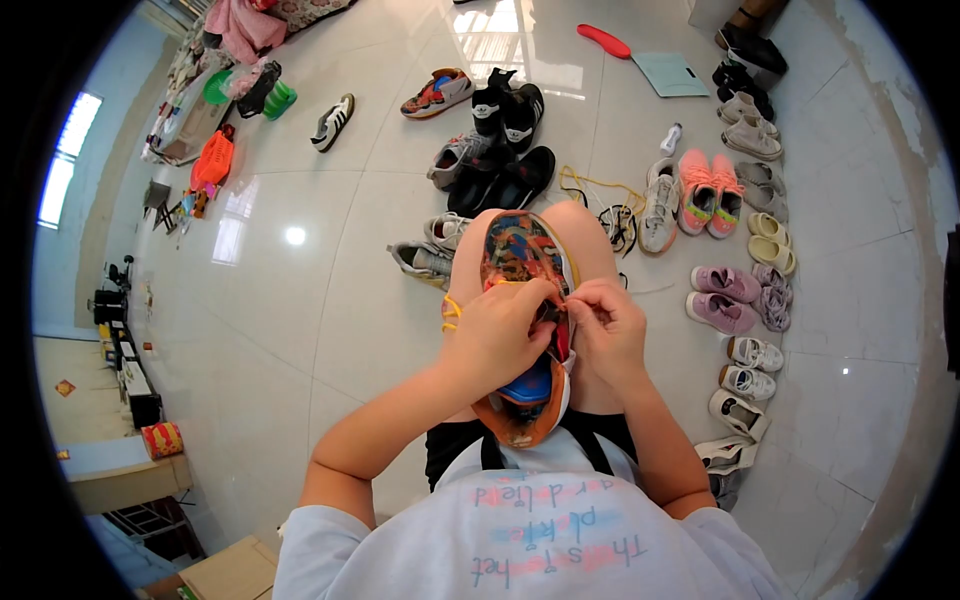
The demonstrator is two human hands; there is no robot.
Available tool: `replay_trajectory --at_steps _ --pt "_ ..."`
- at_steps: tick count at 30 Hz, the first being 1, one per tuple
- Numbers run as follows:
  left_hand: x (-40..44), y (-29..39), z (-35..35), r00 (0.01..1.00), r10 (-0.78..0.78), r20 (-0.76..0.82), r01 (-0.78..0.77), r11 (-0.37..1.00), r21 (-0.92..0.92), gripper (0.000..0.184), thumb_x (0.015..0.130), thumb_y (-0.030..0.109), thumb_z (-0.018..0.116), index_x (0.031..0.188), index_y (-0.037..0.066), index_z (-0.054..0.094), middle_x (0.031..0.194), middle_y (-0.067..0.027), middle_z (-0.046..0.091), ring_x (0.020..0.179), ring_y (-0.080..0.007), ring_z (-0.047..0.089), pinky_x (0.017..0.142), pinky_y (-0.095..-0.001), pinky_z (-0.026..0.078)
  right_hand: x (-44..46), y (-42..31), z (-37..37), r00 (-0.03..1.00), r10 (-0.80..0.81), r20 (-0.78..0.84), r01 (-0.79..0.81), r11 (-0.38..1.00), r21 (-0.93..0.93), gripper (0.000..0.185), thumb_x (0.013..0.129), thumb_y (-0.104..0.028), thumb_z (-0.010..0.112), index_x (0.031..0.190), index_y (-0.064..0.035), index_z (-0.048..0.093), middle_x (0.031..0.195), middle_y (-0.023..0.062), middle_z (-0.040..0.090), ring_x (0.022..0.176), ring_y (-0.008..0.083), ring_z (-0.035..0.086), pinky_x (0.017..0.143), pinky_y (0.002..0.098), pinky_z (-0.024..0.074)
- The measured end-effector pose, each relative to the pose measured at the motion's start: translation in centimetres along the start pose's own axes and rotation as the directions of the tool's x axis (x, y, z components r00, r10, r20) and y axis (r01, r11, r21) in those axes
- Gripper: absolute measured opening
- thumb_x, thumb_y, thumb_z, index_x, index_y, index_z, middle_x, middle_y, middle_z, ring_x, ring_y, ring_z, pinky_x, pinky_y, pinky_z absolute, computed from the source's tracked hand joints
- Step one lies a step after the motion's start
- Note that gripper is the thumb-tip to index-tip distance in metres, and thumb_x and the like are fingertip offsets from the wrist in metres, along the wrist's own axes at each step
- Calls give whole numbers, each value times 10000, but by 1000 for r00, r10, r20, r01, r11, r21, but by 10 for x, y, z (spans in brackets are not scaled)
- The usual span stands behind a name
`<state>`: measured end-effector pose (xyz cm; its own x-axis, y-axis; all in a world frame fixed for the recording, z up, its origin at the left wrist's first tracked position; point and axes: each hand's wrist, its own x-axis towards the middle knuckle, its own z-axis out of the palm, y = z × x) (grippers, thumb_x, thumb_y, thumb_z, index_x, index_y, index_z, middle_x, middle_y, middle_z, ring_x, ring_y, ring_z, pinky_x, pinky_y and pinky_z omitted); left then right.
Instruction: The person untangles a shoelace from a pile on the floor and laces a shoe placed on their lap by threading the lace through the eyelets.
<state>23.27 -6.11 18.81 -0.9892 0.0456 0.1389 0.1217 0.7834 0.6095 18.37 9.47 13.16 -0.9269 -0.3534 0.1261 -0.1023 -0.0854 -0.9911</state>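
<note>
A multicoloured sneaker (525, 250) with an orange heel and blue lining lies on my lap, its toe pointing away from me. My left hand (505, 335) rests across the shoe's left side, fingers closed in a pinch near the eyelets. From the right, my right hand (610, 325) pinches thumb to forefinger at the same spot. A thin orange shoelace (562, 303) shows between the fingertips of both hands; its ends are hidden. A loop of yellow lace (452, 312) sticks out left of the shoe, beside my left wrist.
The matching-patterned sneaker (438, 93) lies on the tiled floor ahead, near black sneakers (505, 175). Loose laces (618, 228) lie beyond my right knee. Pairs of shoes line the right wall, including pink sneakers (710, 190). A red insole (604, 41) touches a pale square board (670, 75).
</note>
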Motion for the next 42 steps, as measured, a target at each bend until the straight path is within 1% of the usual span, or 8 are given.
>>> replay_trajectory --at_steps 4,11,14,17,27,31,34,42 --pt "0 0 0 995 66 -77 -55 989 136 357 676 108 732 998 90 578 814 -80 551 759 -270 555 690 -372 465 -2 -7 -40 964 181 -196 -122 952 281 76 902 -80 588 926 -17 623 860 43 607 692 88 580 544 191 438" --pt "-3 -10 -2 996 12 -90 -1 992 126 441 645 125 765 1051 95 595 942 -98 535 894 -305 539 777 -393 441 27 -60 -161 553 285 -783 462 677 573 204 959 -175 492 946 0 595 885 94 632 665 133 595 507 185 419" --pt "-3 -15 -1 995 13 -99 -10 999 36 460 629 139 772 1053 107 596 966 -90 538 933 -301 525 821 -410 417 21 -38 -151 872 -62 -486 240 919 312 156 952 -179 499 929 -33 549 750 31 524 546 102 475 513 194 417" --pt "-6 -17 -6 997 -7 -82 1 997 -75 499 625 144 767 1089 117 583 1048 -97 534 1007 -306 506 887 -418 386 6 -30 -70 959 228 -170 -206 969 138 128 875 -153 605 962 -72 558 701 4 493 534 90 464 519 263 435" --pt "-42 -53 -10 959 -244 -143 199 941 -274 771 711 37 647 1396 21 292 1369 -172 354 1302 -306 335 1078 -398 289 6 -7 -3 946 17 325 235 653 -720 143 840 -94 591 977 -58 573 639 6 530 589 99 541 527 289 425" --pt "-47 -57 2 927 -365 -90 297 858 -419 732 760 14 561 1422 15 248 1404 -169 324 1338 -294 304 1079 -401 295 14 -27 -41 834 536 130 -545 837 44 114 893 -174 535 817 -96 504 649 -26 513 440 42 396 366 214 303" --pt "-48 -63 7 915 -364 -173 226 820 -526 691 757 0 534 1394 -21 264 1341 -230 359 1314 -342 312 1105 -402 242 24 -23 -108 910 395 -125 -191 667 720 235 895 -222 525 695 -132 440 575 -46 402 413 29 289 346 185 206" --pt "-47 -62 13 904 -424 -56 328 773 -543 674 759 -68 452 1404 20 276 1318 -165 398 1217 -244 439 1046 -368 360 6 -11 -101 861 308 -406 -263 951 163 58 890 -133 533 893 -77 545 565 -36 403 438 33 333 377 190 253"
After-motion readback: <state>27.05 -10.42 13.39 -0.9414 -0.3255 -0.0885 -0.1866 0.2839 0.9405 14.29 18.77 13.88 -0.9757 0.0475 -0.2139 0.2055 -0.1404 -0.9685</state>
